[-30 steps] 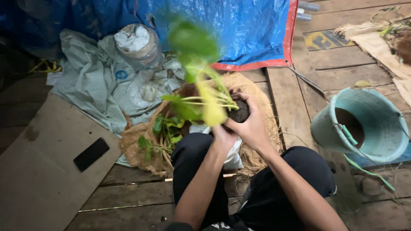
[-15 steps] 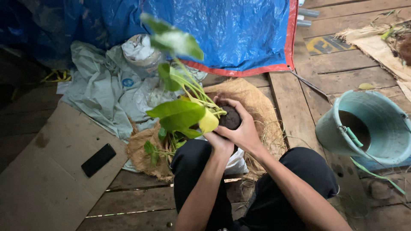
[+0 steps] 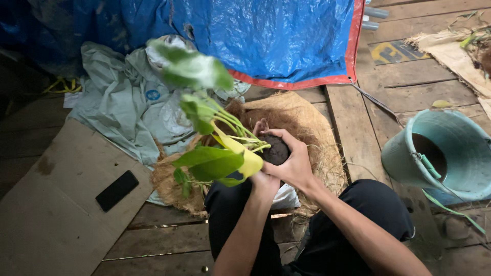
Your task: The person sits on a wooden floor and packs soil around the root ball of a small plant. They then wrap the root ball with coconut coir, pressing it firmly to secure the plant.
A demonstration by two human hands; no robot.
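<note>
Cupping a dark, rounded root ball [image 3: 276, 149], the right hand [image 3: 292, 162] wraps its fingers over the top and far side of the soil, closed firmly around it. The left hand [image 3: 262, 181] sits just beneath, pressed against the underside of the same clump, though leaves hide most of it, so its grip cannot be made out fully. From the root ball a plant [image 3: 217, 143] spreads out to the left: pale yellow-green stalks fan from the soil and end in broad green leaves, one large leaf blurred near the top, another folded and yellowing (close to the left wrist). The plant is held above the person's lap, over a sheet of brown coconut fibre [image 3: 302, 120] that lies on the wooden floor [image 3: 358, 128].

To the left a flat piece of cardboard [image 3: 56, 204] carries a black phone [image 3: 117, 190]. Crumpled grey-green plastic sacks [image 3: 123, 107] lie behind the fibre, and a blue tarpaulin [image 3: 271, 36] with a red edge hangs beyond. To the right stands a turquoise bucket [image 3: 450, 158], well apart from the hands.
</note>
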